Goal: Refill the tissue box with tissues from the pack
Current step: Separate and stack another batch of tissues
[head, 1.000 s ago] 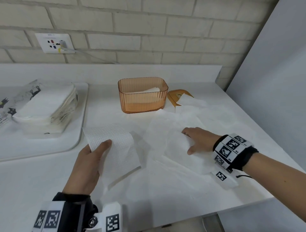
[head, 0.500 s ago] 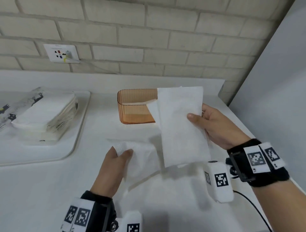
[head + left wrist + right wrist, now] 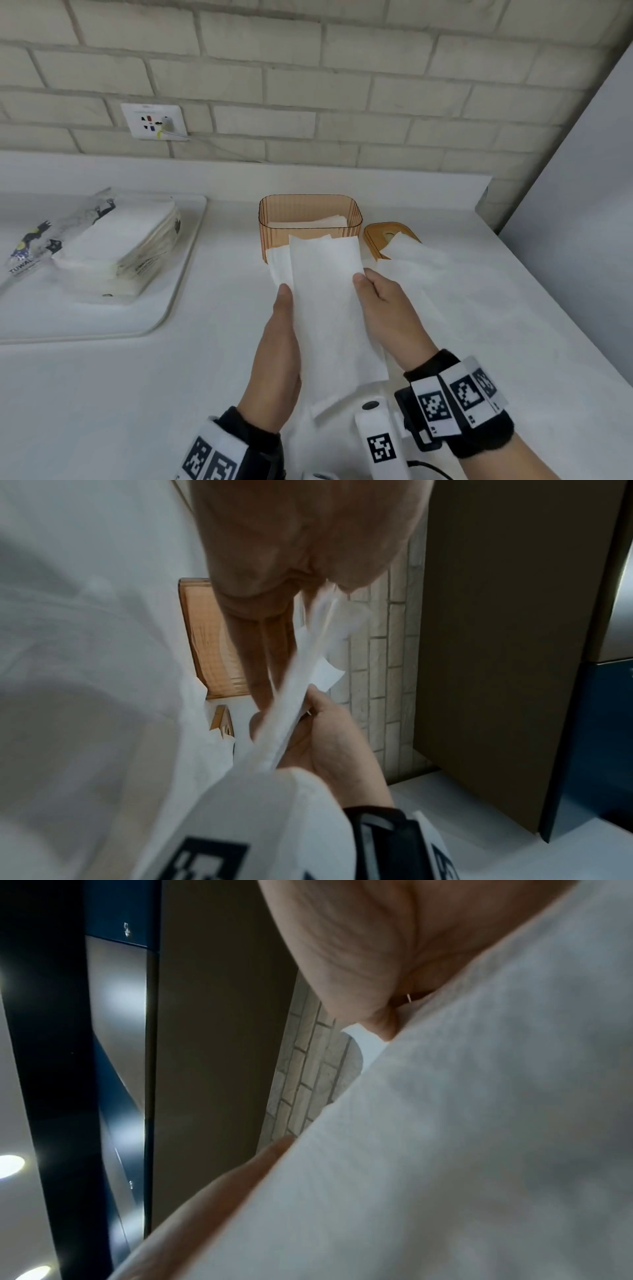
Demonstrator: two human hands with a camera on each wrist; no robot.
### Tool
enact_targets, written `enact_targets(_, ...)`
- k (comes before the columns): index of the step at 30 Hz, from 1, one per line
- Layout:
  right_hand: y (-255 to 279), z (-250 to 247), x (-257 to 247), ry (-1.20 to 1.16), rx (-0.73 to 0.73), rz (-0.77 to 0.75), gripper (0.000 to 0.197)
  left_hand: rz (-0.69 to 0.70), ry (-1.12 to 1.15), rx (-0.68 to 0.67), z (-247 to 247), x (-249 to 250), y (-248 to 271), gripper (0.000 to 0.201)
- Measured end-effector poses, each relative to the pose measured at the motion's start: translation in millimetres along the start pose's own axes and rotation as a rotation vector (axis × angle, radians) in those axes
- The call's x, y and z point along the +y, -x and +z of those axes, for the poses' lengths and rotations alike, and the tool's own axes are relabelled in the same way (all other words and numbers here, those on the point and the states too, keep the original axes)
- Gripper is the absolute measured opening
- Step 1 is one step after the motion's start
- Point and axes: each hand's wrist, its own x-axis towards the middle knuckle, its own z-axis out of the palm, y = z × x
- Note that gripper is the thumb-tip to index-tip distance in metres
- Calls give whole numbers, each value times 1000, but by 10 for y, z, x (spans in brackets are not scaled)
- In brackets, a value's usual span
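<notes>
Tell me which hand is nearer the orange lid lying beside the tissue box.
Right. The right hand is just in front of the lid; the left hand is farther off, across the held tissues.

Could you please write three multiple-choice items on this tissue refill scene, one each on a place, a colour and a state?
1. Where does the tissue pack lie?
A. on the white tray at the left
B. inside the tissue box
C. on the lid

2. What colour is the tissue box?
A. blue
B. translucent orange
C. black

3. How is the folded tissue held?
A. by the left hand alone
B. it lies flat, untouched
C. between the left hand and the right hand

Answers: 1 A, the pack rests on the tray; 2 B, its ribbed walls are see-through orange; 3 C, a thumb grips each long edge.
</notes>
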Motion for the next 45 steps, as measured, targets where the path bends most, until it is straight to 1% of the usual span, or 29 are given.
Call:
enact_targets(6, -62, -81, -41, -45, 19, 20, 35, -7, -42, 75, -49, 40, -9, 41)
enact_targets(9, -118, -149, -53, -78, -100, 74, 28, -55, -13, 95, -94, 50, -30, 38)
enact_targets(11, -146, -126, -27, -65, -172, 136, 33, -71, -13, 96, -94, 56, -53, 40)
enact_targets(13, -156, -49, 19, -57, -208, 178, 35, -76, -12, 80, -80, 53, -76, 42)
enact_targets(16, -109, 91, 12, -75, -251, 129, 30, -75, -66, 52, -52, 24, -114, 36)
enact_targets(19, -73, 74, -27, -55, -351, 52, 43, -126, -94, 114, -97, -39, -145, 26)
enact_targets(21, -118, -117, -46, 1, -378, 75, 51, -152, -85, 145, -204, -59, -159, 25)
enact_targets(22, -168, -250, -26, 39, -347, 93, 53, -155, -70, 178, -279, -53, -165, 25)
enact_targets(23, -231, -399, 22, 131, -289, 84, 53, -149, -49, 222, -369, -32, -172, 24)
enact_targets(25, -333, -652, 129, 494, -199, 22, 49, -129, 6, 315, -582, 19, -188, 22)
enact_targets(26, -357, -719, 186, 671, -198, -21, 46, -121, 36, 346, -682, 46, -191, 22)
enact_targets(27, -359, -747, 226, 780, -232, -53, 42, -114, 64, 361, -765, 72, -188, 22)
enact_targets(29, -324, -683, 306, 879, -347, -62, 37, -108, 113, 369, -866, 112, -171, 23)
enact_targets(31, -286, -561, 399, 945, -411, 14, 41, -109, 141, 375, -893, 131, -153, 22)
enact_targets(33, -269, -470, 467, 998, -396, 73, 48, -116, 153, 374, -865, 130, -126, 22)
enact_targets(34, -271, -438, 489, 1026, -393, 43, 51, -120, 150, 372, -843, 124, -115, 22)
enact_targets(35, -272, -406, 498, 1053, -426, -41, 53, -126, 147, 368, -823, 112, -104, 24)
enact_targets(37, -276, -329, 508, 1087, -585, -302, 59, -136, 150, 369, -802, 86, -86, 28)
enact_targets(38, -285, -286, 507, 1103, -679, -407, 61, -138, 154, 370, -797, 74, -82, 29)
enact_targets(39, -302, -244, 501, 1126, -747, -467, 62, -137, 157, 370, -792, 67, -78, 30)
enact_targets(40, -325, -207, 492, 1153, -780, -489, 61, -135, 157, 366, -790, 67, -74, 30)
enact_targets(42, -370, -165, 469, 1185, -798, -462, 55, -130, 151, 363, -800, 68, -58, 30)
enact_targets(45, -382, -150, 452, 1169, -795, -419, 38, -118, 147, 374, -846, 78, -10, 29)
